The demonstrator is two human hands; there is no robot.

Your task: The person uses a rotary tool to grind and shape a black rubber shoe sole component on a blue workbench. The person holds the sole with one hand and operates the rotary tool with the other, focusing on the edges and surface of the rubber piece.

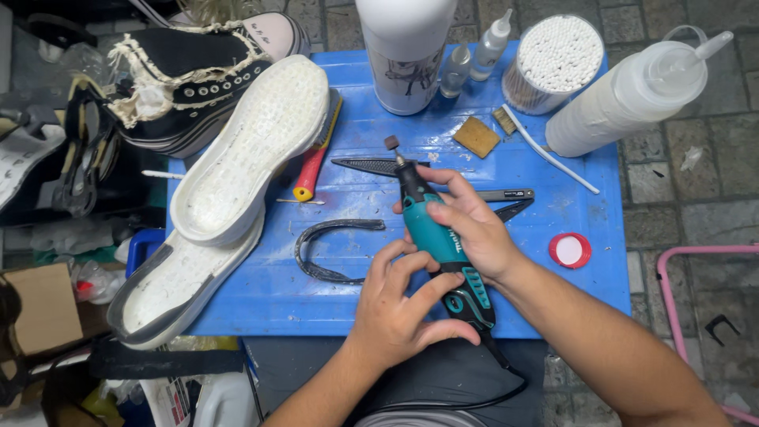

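Observation:
A teal and black corded rotary tool [433, 233] lies across my hands, its small grinding bit [391, 143] pointing away over the blue table [553, 213]. My right hand [470, 225] is wrapped around the tool's body. My left hand [399, 304] pinches the tool's rear end near the switch. Just left of the hands lies a curved black rubber strip [320, 249]. Two white shoe soles [237, 158] [178, 281] lie stacked at the table's left side.
A black high-top sneaker [186, 79] sits at far left. At the back stand a white can [403, 51], small dropper bottles [474, 55], a tub of cotton swabs [557, 59] and a squeeze bottle [632, 95]. A red cap [569, 250], sanding block [476, 136], red-handled brush [312, 162] lie about.

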